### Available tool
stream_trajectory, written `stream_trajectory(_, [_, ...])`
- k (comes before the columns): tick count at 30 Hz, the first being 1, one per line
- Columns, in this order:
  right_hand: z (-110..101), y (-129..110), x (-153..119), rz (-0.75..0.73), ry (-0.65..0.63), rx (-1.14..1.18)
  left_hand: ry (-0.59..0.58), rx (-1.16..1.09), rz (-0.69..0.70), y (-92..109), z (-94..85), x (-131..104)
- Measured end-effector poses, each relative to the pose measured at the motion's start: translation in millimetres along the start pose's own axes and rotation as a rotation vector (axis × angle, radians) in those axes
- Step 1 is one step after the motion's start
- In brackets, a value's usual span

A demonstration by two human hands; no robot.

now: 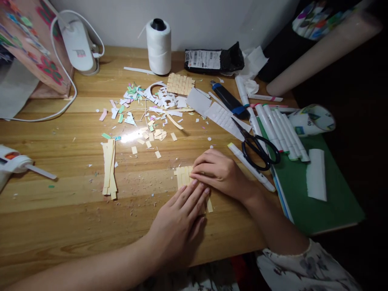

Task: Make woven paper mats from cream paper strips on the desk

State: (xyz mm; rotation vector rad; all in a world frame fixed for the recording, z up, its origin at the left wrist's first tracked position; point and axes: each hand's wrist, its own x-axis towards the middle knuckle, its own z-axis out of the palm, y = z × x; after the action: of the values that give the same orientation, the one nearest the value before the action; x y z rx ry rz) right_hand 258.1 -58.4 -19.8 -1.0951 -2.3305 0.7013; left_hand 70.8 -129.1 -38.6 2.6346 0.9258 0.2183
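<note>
Pale yellow paper strips (pixel 182 174), partly crossed over one another, lie on the wooden table under both hands. My left hand (pixel 178 214) rests flat on their lower part, fingers stretched out side by side. From the right, my right hand (pixel 216 171) bends its fingers together at the strips' upper right; its fingertips meet the paper, and whether they pinch a strip is hidden. A bundle of loose yellow strips (pixel 109 169) lies to the left. Farther back is a finished-looking woven yellow square (pixel 181 84).
Paper scraps (pixel 157 105) litter the table (pixel 75 226) behind the hands. Black scissors (pixel 256 145), white markers (pixel 277 129) and a green book (pixel 330 190) lie at right. A thread spool (pixel 159 48) stands at the back, a glue gun (pixel 18 163) at far left.
</note>
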Motion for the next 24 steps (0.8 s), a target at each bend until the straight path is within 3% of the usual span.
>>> stream_trajectory(10, [6.8,-3.4,-1.2,-0.047,0.031,-0.100,0.009,-0.005,0.007,0.7,0.0,0.8])
stream_trajectory(24, [17.3,-13.4,7.7,-0.001,0.048,-0.089,0.045,-0.026,0.013,1.3,1.6,0.7])
